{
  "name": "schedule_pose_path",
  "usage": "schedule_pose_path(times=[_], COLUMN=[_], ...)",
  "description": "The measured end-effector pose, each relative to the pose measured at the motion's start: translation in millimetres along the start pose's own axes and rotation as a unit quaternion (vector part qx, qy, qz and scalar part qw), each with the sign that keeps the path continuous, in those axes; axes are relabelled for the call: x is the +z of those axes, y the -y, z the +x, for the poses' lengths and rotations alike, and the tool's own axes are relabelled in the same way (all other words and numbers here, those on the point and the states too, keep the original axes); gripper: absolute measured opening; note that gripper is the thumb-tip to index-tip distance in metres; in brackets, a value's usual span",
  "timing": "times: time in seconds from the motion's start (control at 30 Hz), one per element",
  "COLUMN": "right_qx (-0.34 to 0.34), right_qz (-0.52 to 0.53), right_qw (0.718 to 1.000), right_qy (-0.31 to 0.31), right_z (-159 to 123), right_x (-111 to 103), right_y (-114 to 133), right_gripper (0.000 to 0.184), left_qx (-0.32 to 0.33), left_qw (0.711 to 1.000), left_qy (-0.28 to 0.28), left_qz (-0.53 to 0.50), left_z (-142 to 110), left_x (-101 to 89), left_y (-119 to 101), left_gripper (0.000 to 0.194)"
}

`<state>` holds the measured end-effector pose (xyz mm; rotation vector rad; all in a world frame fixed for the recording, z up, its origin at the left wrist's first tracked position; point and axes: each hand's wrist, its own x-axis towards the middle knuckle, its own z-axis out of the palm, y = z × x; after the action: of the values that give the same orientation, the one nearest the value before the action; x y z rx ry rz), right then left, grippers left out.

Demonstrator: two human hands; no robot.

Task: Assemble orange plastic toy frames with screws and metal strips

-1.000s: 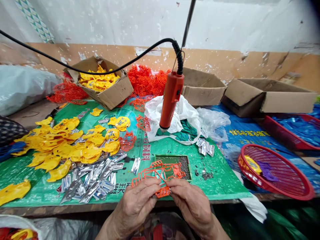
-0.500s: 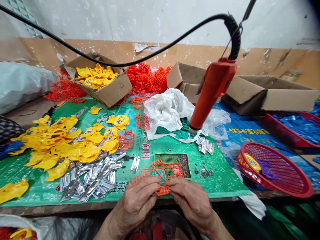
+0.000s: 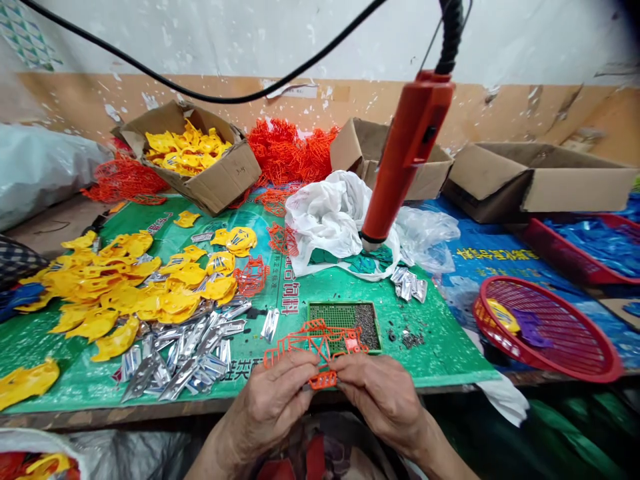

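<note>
An orange openwork plastic frame (image 3: pixel 324 381) is held between both hands near the table's front edge. My left hand (image 3: pixel 273 393) pinches its left side between thumb and fingers. On its right side, my right hand (image 3: pixel 377 390) has its fingers closed too. Just beyond the frame lies a green mesh tray (image 3: pixel 325 312) with small dark screws (image 3: pixel 368 323) at its right end. Above and behind hangs a red electric screwdriver (image 3: pixel 407 153), tip down and touched by neither hand. Silver metal blade-like pieces (image 3: pixel 193 350) lie in a heap left of my hands.
Yellow plastic parts (image 3: pixel 135 280) spread over the left of the green sheet. A cardboard box (image 3: pixel 220 180) of yellow parts, tangled orange frames (image 3: pixel 290 153) and a white plastic bag (image 3: pixel 330 213) stand behind. A red basket (image 3: pixel 595 353) is at right. A black cable (image 3: pixel 240 100) arcs overhead.
The hanging screwdriver has swung to the left and up in the view, and its cable has shifted. Both hands keep their hold on the orange frame, nearly unmoved.
</note>
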<state>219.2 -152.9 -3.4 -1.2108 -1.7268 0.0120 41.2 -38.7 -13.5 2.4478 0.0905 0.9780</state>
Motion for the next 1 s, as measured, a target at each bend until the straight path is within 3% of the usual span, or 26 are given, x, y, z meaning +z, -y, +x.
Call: schedule_pose_path(times=[0.4, 0.73, 0.83, 1.0], right_qx=[-0.017, -0.005, -0.003, 0.007], right_qz=[-0.020, -0.080, -0.082, -0.092], right_qw=[0.999, 0.997, 0.996, 0.995], right_qy=[-0.047, -0.017, -0.034, -0.046], right_z=[-4.4, -11.7, -13.0, -19.7], right_x=[2.8, 3.9, 4.8, 5.9], right_y=[2.7, -3.1, -4.1, -8.3], right_gripper=[0.012, 0.018, 0.017, 0.023], left_qx=[-0.004, 0.006, 0.003, -0.062], left_qw=[1.000, 0.998, 0.998, 0.991], left_qy=[-0.001, 0.018, -0.003, -0.093], left_qz=[0.010, 0.052, 0.057, 0.075], left_z=[-2.5, -2.6, -1.9, -5.8], left_x=[3.4, 8.6, 12.2, 17.5], left_y=[-0.6, -5.0, -7.6, -13.2], left_gripper=[0.027, 0.026, 0.026, 0.028])
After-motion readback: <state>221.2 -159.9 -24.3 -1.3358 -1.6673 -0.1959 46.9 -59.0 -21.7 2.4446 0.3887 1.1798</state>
